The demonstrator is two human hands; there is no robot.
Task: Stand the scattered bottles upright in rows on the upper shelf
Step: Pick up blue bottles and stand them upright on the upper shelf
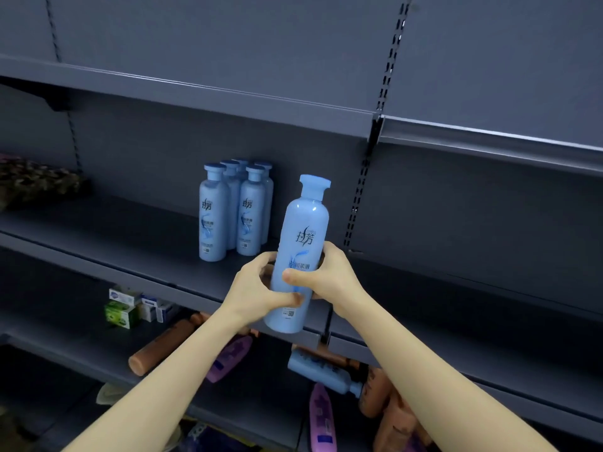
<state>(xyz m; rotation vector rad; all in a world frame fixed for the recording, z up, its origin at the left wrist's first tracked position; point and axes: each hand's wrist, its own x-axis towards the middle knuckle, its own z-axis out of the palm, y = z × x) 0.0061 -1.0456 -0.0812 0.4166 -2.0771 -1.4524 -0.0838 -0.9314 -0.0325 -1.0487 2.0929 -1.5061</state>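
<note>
A light blue bottle (305, 236) is upright in the air in front of the upper shelf (130, 243), held by both hands around its lower half. My left hand (261, 288) grips its left side, my right hand (326, 275) grips its right side with the thumb across the label. Several matching blue bottles (233, 207) stand upright in rows on the shelf, to the left of the held one. On the lower shelf lie scattered bottles: a brown one (163, 344), a purple one (230, 357), a blue one (323, 373) and more brown (388, 406) and purple (321, 419) ones.
Small boxes (130, 308) sit at the left of the lower shelf. A patterned dark bundle (36, 184) lies at the far left of the upper shelf. A slotted upright post (362, 184) divides the shelving; another shelf (228, 99) hangs overhead.
</note>
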